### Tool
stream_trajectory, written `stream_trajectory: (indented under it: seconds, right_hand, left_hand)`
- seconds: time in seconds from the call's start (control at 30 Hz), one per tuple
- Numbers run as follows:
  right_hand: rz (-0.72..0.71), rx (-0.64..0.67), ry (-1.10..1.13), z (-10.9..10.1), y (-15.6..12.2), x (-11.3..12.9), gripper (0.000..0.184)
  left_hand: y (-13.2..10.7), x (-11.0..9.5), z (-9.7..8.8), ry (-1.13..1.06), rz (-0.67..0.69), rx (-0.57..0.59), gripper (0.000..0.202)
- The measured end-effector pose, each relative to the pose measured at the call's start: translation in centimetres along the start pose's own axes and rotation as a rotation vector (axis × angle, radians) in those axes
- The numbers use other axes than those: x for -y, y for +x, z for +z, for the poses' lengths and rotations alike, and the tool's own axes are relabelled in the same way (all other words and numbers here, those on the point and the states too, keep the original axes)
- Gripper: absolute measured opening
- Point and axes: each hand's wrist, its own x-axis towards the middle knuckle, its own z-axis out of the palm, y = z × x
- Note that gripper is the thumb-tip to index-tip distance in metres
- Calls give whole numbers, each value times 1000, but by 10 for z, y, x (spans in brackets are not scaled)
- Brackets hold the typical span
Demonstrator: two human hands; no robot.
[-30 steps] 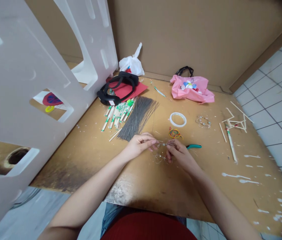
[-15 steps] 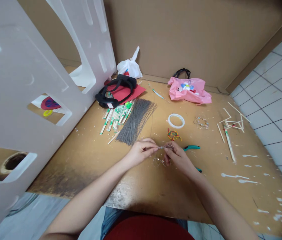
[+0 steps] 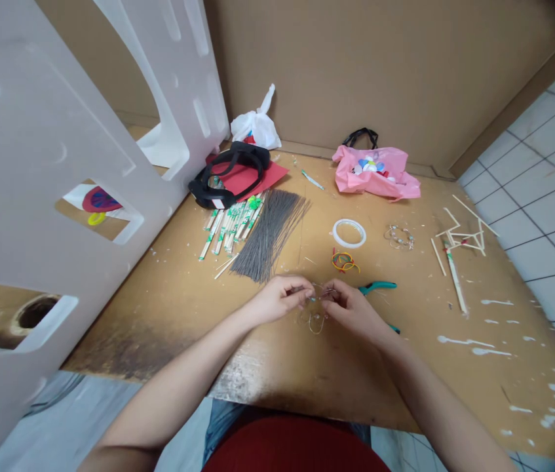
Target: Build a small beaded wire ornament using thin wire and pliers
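Silvery, thin wire [image 3: 316, 332] gleams at the fingertips; left hand [image 3: 284, 298] has thumb and forefinger pinched nearly together on it, right hand [image 3: 346, 303] grips it the same way, knuckles curled; the two sets of fingertips face each other, just a narrow gap apart, and a tiny pale bead shows at the left ones; a loop of that wire curves out just below them, too fine to trace fully; right beside the right hand's knuckles sit teal-handled pliers [image 3: 378, 286], partly hidden; beyond the fingertips lie a red and yellow coil [image 3: 343, 261], then a white tape ring [image 3: 349, 245]; farther off to their right, a beaded wire piece [image 3: 400, 237]; past the left fingers, a fan of grey wires [image 3: 270, 236] on the wooden table [image 3: 282, 373].
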Motion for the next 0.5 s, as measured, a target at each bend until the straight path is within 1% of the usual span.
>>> stream_trajectory:
  seconds: [0.13, 0.2, 0.37, 0.5]
  right_hand:
    - [-70, -65, -122, 3, 0, -5, 10]
    - [-92, -74, -131, 3, -1, -7, 13]
    - [-97, -97, -161, 3, -2, -9, 21]
    - [-127, -119, -240, 4, -2, -9, 16]
  left_hand:
    - [1, 2, -1, -37, -4, 17, 23]
    - [1, 2, -2, -37, -1, 25, 24]
    - [2, 3, -3, -53, -13, 45, 25]
    - [2, 5, -3, -58, -18, 28, 25]
